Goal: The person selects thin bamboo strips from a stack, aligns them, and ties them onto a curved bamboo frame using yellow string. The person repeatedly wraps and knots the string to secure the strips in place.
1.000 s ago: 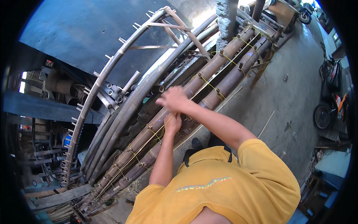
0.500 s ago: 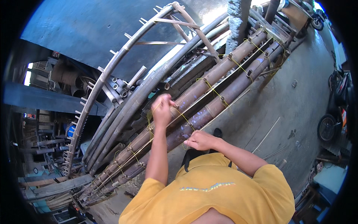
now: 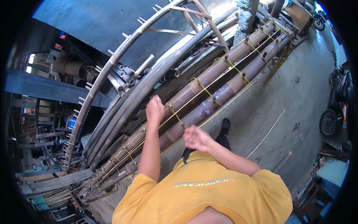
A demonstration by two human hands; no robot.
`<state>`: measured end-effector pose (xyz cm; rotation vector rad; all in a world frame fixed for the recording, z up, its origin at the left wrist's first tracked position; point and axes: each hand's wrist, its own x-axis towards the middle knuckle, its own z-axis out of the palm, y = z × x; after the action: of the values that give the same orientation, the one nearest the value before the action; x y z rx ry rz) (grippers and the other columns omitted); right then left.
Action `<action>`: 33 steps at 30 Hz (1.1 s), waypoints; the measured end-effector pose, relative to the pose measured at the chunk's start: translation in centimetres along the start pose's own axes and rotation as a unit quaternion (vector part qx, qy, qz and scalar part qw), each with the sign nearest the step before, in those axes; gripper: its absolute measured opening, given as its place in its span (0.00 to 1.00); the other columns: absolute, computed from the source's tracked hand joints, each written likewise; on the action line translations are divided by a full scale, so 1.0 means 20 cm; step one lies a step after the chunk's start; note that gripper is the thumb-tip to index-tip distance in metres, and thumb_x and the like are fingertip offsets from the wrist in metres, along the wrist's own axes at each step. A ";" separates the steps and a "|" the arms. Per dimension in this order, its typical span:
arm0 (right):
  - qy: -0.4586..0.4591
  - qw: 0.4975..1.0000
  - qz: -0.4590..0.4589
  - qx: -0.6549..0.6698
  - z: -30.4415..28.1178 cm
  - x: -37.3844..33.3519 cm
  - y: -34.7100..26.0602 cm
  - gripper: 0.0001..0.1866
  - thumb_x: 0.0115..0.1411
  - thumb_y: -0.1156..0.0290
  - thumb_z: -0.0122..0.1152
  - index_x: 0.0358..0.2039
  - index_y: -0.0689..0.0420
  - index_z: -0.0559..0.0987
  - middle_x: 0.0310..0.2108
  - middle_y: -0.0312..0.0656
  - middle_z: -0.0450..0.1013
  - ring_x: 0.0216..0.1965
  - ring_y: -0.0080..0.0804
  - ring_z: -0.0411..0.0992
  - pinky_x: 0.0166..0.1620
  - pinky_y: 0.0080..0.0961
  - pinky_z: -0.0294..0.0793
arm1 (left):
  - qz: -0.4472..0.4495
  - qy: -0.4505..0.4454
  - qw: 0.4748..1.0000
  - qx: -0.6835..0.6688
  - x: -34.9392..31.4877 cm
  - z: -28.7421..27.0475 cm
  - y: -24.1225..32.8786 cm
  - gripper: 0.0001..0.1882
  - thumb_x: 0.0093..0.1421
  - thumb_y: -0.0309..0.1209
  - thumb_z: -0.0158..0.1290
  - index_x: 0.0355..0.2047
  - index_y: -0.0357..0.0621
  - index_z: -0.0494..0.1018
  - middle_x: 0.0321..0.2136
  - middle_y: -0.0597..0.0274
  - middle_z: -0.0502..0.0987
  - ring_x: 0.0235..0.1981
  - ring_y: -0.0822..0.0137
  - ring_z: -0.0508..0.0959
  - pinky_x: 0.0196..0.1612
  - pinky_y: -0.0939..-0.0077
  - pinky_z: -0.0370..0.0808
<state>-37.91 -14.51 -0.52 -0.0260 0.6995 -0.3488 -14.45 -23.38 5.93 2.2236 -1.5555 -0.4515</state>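
From the head view, I see the person in a yellow shirt [image 3: 216,194] bent over a pair of long bamboo poles, the brown upper pole [image 3: 210,75] and the darker, purplish lower pole [image 3: 225,91], which run side by side from the lower left of the frame to its upper right. Yellow cord [image 3: 203,86] crosses the gap between them in several places, caught round short pegs along both.

The left hand [image 3: 155,111] is just left of centre, at the far side of the upper pole, its fingers curled in tight; whether they grip cord, I can't tell from here. The right hand [image 3: 196,139] is below centre, near the lower pole where a strand of cord comes across. It is blurred, with the fingers partly bent, and I can't tell whether they hold anything.

A curved bamboo piece [image 3: 100,80] studded with pegs arches through the upper left, with cut bamboo tubes [image 3: 126,77] heaped beside it. A dark shoe [image 3: 225,126] stands on the grey floor [image 3: 294,100], near a thin stick [image 3: 267,132]; a motorcycle [image 3: 330,122] is parked at the right edge.
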 end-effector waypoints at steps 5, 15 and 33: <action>-0.015 0.848 -0.497 -0.185 0.58 0.16 0.02 0.13 0.72 0.68 0.44 0.28 0.54 0.71 0.27 0.33 0.68 0.32 0.22 0.68 0.37 0.24 0.68 | 0.078 -0.051 0.995 -0.029 -0.36 0.25 -0.23 0.16 0.63 0.36 0.57 0.48 0.41 0.72 0.42 0.48 0.79 0.43 0.53 0.78 0.48 0.59 0.73; -0.104 0.696 -0.266 -0.659 0.75 0.50 -0.58 0.26 0.71 0.52 0.46 0.35 0.62 0.82 0.30 0.49 0.80 0.33 0.31 0.76 0.40 0.33 0.74 | 0.080 0.001 0.995 -0.062 -0.35 0.23 -0.28 0.18 0.69 0.47 0.45 0.49 0.56 0.78 0.38 0.45 0.81 0.44 0.40 0.79 0.45 0.48 0.75; -0.109 0.446 -0.330 -0.825 0.24 0.11 0.33 0.13 0.58 0.60 0.60 0.38 0.54 0.81 0.37 0.52 0.77 0.40 0.52 0.75 0.53 0.43 0.71 | 0.027 0.077 0.991 -0.110 0.26 0.28 -0.43 0.19 0.69 0.39 0.48 0.47 0.36 0.77 0.34 0.43 0.81 0.37 0.48 0.82 0.41 0.57 0.76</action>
<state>-31.24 -9.55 0.91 -2.2936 0.4768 -0.2492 -8.43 -26.34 -3.32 1.9956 -1.4094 -0.4046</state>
